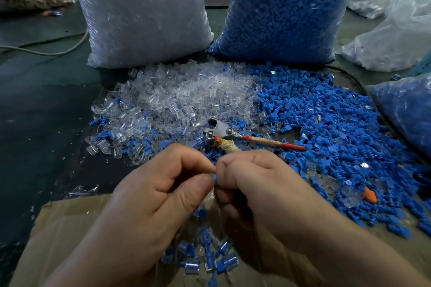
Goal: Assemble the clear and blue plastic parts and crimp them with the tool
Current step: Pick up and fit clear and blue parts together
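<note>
Front and centre, a blue part [214,178] shows only as a sliver where the two hands meet. The left hand [158,184] has thumb and forefinger pinched onto it, and the right hand [251,179] has its fingers curled in tight against the same spot. Anything else held there is hidden.

Just behind the knuckles lies the crimping tool [221,129], metal head up-table and red handle running right. Its taped handle dips behind the right hand, and contact cannot be told.

Beyond it, the clear parts [182,95] are heaped left and the blue parts pile [326,123] is heaped right, the two touching along a ragged seam.

Below the hands, a cardboard box [70,221] holds joined blue-and-clear pieces [205,256].

Two upright bags close off the back, the clear bag [142,11] and the blue bag [286,7]. Dark table [46,112] lies bare to the left.
</note>
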